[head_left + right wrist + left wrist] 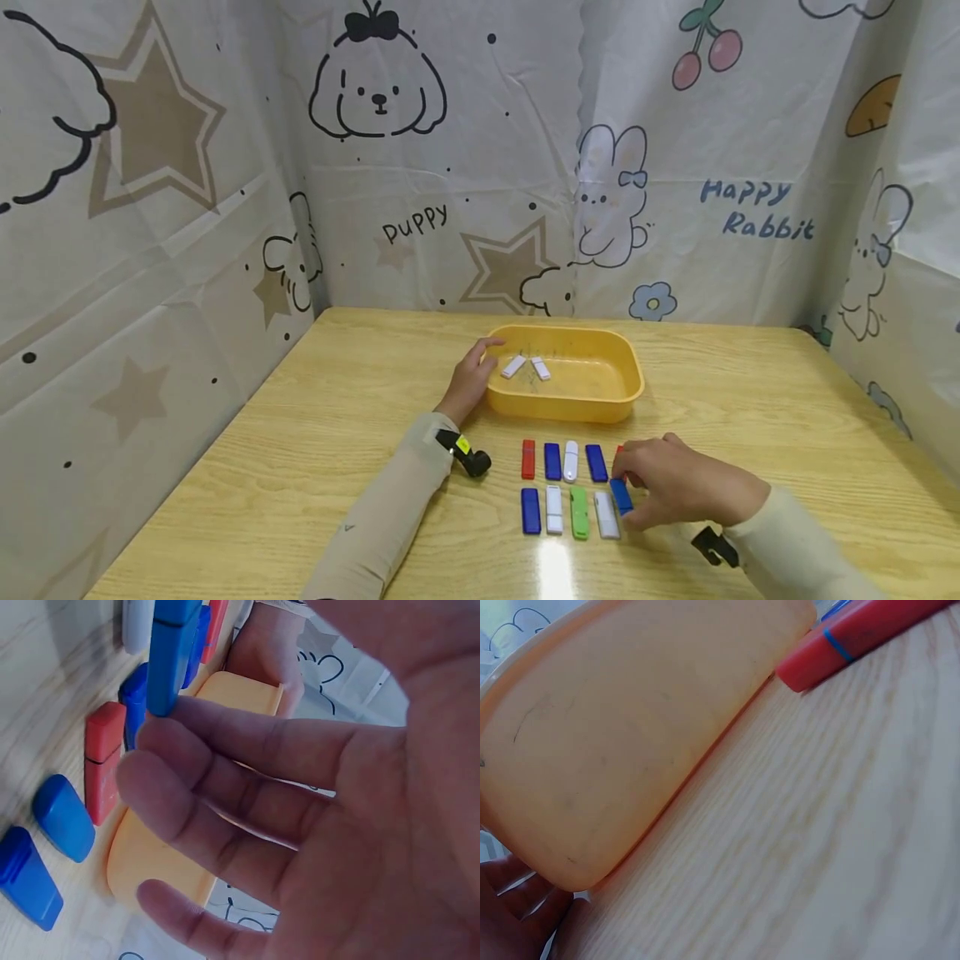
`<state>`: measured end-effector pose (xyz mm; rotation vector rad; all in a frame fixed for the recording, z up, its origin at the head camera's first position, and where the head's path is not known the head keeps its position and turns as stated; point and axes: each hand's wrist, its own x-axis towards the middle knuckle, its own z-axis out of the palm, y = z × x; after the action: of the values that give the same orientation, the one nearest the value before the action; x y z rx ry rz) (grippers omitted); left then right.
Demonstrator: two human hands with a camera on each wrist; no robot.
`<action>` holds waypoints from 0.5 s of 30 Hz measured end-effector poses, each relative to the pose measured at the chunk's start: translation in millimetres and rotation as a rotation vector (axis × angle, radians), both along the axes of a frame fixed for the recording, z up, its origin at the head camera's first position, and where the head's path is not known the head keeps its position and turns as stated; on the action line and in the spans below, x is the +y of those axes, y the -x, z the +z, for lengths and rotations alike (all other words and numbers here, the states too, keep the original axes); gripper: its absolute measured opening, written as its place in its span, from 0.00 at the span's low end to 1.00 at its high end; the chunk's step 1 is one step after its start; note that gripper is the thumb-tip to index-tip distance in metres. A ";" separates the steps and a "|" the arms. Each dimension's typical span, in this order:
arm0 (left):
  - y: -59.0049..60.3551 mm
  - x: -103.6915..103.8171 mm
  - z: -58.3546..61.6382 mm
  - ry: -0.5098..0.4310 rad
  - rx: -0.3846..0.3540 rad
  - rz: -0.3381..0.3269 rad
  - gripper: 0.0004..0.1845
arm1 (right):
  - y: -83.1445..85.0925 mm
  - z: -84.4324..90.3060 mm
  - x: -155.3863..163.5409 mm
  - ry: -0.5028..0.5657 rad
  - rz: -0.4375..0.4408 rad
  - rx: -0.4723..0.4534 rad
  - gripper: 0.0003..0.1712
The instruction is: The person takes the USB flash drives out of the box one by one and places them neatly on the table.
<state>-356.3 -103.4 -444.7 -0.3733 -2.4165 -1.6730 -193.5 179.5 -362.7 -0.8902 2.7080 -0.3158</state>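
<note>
At the back of the table, my left hand [469, 379] grips the left end of a yellow plastic basin [564, 408]. Its fingers [517, 907] lie against the outer corner of the basin in the left wrist view. Two white USB sticks [513, 367] lie inside the basin. Between thumb and fingertips my right hand [678, 483] pinches a blue USB stick [171, 660], tilted, at the right end of the near row. A white-grey USB stick [607, 514] lies just left of it. A red USB stick [103, 761] and several blue ones lie beyond the fingers.
Two rows of USB sticks lie in front of the basin, among them a red one [528, 459], a green one [579, 512] and a dark blue one [531, 511]. Printed cloth [480, 167] hangs behind and beside the wooden table [360, 367].
</note>
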 end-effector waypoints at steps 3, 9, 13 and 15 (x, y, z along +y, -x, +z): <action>-0.4 0.6 1.0 0.011 0.005 -0.002 0.20 | -0.1 -2.2 -0.7 -0.027 -0.017 -0.015 0.21; -2.0 0.9 1.7 0.031 0.031 0.009 0.20 | -2.5 -5.7 -2.2 -0.065 -0.061 -0.031 0.24; -2.0 0.4 2.4 0.020 0.018 0.008 0.20 | -3.7 -6.9 -3.2 -0.063 -0.079 -0.026 0.23; -1.3 0.2 2.1 0.016 0.013 0.009 0.20 | -4.3 -7.2 -4.2 -0.077 -0.089 -0.026 0.24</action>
<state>-355.0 -103.1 -442.6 -0.3741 -2.4198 -1.6435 -189.2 175.3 -370.0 -0.7408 2.7211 -0.2376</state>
